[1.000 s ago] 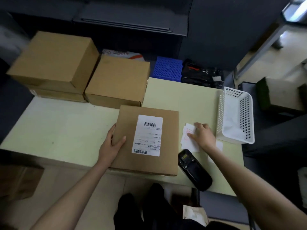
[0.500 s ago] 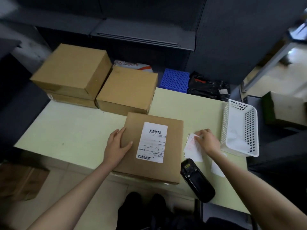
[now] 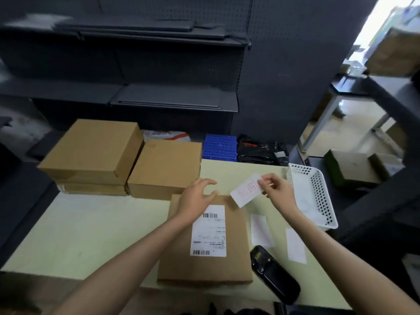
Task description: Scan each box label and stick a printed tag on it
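A flat cardboard box (image 3: pixel 236 253) lies at the table's near edge with a white barcode label (image 3: pixel 209 230) on its top. My right hand (image 3: pixel 276 189) pinches a white printed tag (image 3: pixel 246 189) with red marks, held in the air above the box's far right corner. My left hand (image 3: pixel 196 198) hovers open over the box's far edge, fingers spread toward the tag. A black handheld scanner (image 3: pixel 275 276) lies on the table just right of the box. Two more white tags (image 3: pixel 261 230) (image 3: pixel 295 245) lie flat beside it.
Two stacked cardboard boxes (image 3: pixel 91 151) and one more cardboard box (image 3: pixel 166 167) stand at the table's far left. A white perforated basket (image 3: pixel 313 196) sits at the right edge. The pale green table (image 3: pixel 91 235) is backed by dark shelving; a blue crate (image 3: pixel 220 147) sits behind.
My right hand picked a tag off the table and lifted it above the box. My left hand left the box's left side and rose toward the tag. The camera tilted up.
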`<state>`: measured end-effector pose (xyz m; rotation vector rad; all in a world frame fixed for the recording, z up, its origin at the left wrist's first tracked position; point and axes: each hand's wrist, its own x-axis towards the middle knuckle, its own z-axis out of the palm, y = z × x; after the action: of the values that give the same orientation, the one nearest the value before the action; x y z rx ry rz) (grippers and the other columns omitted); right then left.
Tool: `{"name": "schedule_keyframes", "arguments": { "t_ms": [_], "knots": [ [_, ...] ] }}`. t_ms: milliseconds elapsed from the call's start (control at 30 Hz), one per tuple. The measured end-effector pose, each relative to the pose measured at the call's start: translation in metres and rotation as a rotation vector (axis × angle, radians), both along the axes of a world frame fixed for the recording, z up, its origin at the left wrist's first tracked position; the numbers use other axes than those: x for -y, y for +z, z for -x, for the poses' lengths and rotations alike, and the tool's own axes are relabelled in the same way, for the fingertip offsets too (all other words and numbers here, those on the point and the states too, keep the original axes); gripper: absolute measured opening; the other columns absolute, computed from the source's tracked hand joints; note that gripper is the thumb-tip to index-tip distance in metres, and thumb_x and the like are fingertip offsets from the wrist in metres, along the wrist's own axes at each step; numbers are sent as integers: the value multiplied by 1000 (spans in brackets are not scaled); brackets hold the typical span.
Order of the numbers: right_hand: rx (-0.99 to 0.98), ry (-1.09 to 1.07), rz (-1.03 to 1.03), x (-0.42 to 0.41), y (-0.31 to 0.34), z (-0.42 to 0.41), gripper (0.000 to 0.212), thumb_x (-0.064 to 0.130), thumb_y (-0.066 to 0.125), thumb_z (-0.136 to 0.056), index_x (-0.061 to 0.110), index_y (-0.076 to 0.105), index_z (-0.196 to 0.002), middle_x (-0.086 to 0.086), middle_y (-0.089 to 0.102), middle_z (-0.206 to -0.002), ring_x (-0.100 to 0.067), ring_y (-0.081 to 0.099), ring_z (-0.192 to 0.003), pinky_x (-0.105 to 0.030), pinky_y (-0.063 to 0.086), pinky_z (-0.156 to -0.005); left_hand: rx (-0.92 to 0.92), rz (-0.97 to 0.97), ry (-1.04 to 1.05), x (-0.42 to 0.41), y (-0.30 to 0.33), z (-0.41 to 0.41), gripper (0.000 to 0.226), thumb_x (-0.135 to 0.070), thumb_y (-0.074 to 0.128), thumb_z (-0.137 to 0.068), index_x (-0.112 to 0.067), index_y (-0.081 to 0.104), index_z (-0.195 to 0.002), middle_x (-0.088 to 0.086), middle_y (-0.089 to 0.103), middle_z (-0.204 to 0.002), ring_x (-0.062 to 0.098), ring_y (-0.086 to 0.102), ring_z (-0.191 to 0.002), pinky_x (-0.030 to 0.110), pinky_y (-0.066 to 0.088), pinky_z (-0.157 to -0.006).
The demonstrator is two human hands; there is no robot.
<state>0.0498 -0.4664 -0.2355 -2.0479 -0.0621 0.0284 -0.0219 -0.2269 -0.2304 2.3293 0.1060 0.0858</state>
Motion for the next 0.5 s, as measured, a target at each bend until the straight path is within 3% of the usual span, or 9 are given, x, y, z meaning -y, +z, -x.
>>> {"name": "schedule_keyframes", "arguments": {
  "t_ms": [167, 367, 500],
  "knots": [
    [31, 82, -81, -45, 21, 18, 3, 18, 64, -90, 17, 64, -88, 0, 68, -76, -12, 61, -63, -26, 48, -62, 33, 74, -45, 8, 29, -20, 24, -33, 59, -91, -25, 63, -114, -11, 62, -111, 5, 55, -102, 25, 45, -84],
    [83, 121, -119, -83, 38, 31, 3, 19, 66, -89, 19, 65, -86, 7, 65, -70, -6, 61, -60, -26, 50, -64, 37, 249, 28, 1, 43, -27, 11, -26, 59, -92, -21, 66, -86, -6, 66, -82, 14, 62, -79, 32, 47, -67],
    [84, 176, -91, -86, 51, 27, 7, 18, 66, -88, 22, 68, -83, 11, 66, -73, 0, 58, -63, -20, 46, -65, 27, 90, -29, -13, 55, -27, 16, -32, 55, -94, -21, 66, -91, -9, 63, -82, 15, 60, -80, 30, 43, -64]
  ]
}}
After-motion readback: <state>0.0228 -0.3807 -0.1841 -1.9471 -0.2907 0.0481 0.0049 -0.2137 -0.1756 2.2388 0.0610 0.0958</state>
